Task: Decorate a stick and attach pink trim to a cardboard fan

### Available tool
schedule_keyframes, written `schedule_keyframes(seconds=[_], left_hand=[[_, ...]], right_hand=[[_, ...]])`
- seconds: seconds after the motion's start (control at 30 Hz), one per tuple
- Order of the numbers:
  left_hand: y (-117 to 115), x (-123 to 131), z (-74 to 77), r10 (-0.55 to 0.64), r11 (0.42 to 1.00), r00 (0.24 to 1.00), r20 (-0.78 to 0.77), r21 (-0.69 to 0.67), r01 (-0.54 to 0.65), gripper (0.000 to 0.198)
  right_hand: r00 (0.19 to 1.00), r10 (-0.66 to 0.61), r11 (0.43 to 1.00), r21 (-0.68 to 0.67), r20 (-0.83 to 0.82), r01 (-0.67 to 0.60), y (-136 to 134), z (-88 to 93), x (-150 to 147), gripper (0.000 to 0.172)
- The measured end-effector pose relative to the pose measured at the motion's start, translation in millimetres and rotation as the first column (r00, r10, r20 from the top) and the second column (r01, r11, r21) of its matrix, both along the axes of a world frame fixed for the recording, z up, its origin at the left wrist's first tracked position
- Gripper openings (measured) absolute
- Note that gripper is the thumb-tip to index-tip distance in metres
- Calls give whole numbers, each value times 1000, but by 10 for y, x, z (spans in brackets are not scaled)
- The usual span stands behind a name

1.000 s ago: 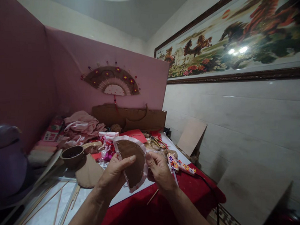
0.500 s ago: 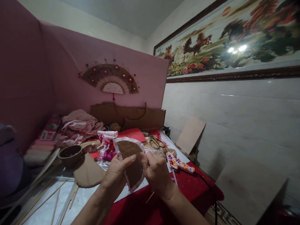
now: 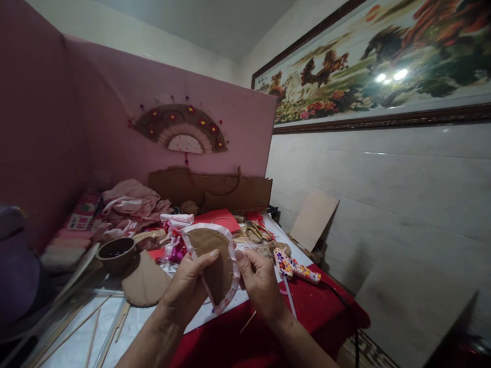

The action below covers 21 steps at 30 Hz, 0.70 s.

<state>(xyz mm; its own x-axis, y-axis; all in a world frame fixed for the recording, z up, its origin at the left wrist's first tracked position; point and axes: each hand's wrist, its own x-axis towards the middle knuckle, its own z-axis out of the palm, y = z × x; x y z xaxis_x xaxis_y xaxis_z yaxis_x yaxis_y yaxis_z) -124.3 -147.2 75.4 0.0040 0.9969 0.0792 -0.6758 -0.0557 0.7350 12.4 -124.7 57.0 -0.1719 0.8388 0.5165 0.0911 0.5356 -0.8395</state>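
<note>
A curved piece of brown cardboard (image 3: pixel 212 242) with a pale pink fabric border folded over its rim is held up above the table. My left hand (image 3: pixel 188 281) grips it from the left, thumb lying across the brown face and the other fingers hidden behind. At the right edge, my right hand (image 3: pixel 258 278) pinches the fabric border between thumb and fingers. Left of my hands lies a bare fan-shaped cardboard piece (image 3: pixel 144 280). A glue gun (image 3: pixel 296 267) with a flower pattern rests to the right of my right hand.
Gold-handled scissors (image 3: pixel 258 232) and red paper (image 3: pixel 216 220) lie behind my hands. A brown bowl (image 3: pixel 116 255), thin wooden sticks (image 3: pixel 89 342) and crumpled pink cloth (image 3: pixel 132 202) are to the left. A decorated fan (image 3: pixel 182 127) hangs on the pink board.
My right hand has shifted slightly right and its fingers have rolled outward, so more of the border on the right edge shows. My left hand keeps its hold on the cardboard.
</note>
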Motion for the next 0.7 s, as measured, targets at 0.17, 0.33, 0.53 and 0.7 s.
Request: schedule_keyframes(seconds=[0.17, 0.33, 0.53, 0.7], left_hand=[[-15, 26, -8, -1, 1000, 999, -38, -6, 1, 31], [26, 20, -49, 1, 1000, 1000, -19, 12, -1, 25], [30, -10, -15, -38, 998, 998, 43, -49, 40, 20], [12, -20, 18, -48, 997, 997, 56, -52, 51, 18]], right_hand=[[975, -191, 966, 198, 113, 166, -17, 13, -29, 42], [960, -239, 941, 277, 145, 193, -16, 25, -27, 37], [999, -32, 996, 89, 28, 29, -88, 24, 7, 41], [991, 59, 995, -71, -123, -68, -161, 31, 27, 36]])
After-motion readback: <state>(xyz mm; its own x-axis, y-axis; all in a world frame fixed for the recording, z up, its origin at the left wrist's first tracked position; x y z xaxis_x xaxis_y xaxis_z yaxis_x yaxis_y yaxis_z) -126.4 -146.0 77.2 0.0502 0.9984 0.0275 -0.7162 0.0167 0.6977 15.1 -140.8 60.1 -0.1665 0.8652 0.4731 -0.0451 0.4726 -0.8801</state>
